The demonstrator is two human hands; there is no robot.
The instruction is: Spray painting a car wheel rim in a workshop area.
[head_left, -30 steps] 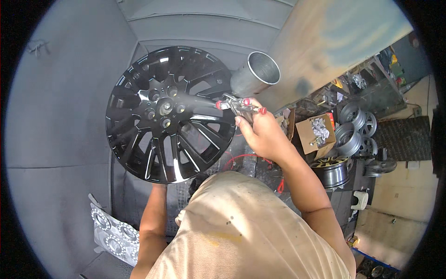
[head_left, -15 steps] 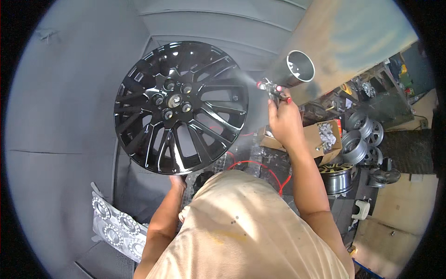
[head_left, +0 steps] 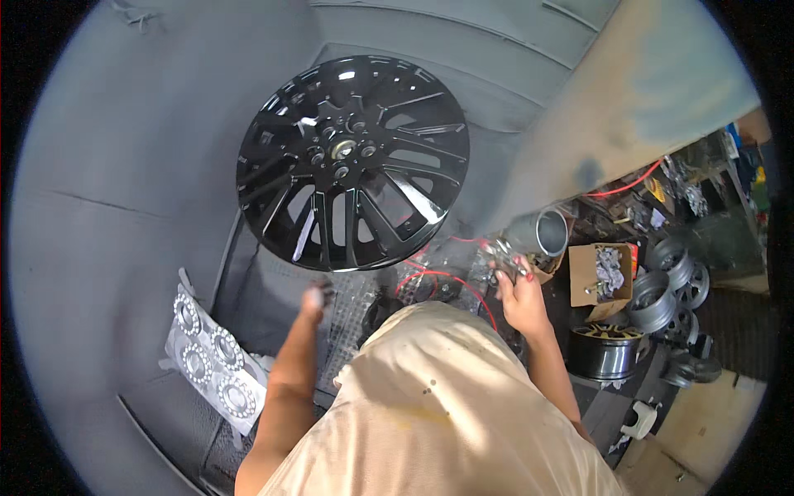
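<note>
I judge spraying step, black wheel (head_left: 342, 150). Right hand (head_left: 523, 304) grasps spray gun (head_left: 506, 255); left hand (head_left: 313, 302) blurred, can't tell its grip. Next pass calls for re-aiming at wheel.

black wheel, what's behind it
Behind the black wheel, some grey surface shows through its openings. Its solid parts cover the rest, so whatever supports it cannot be seen.
</note>
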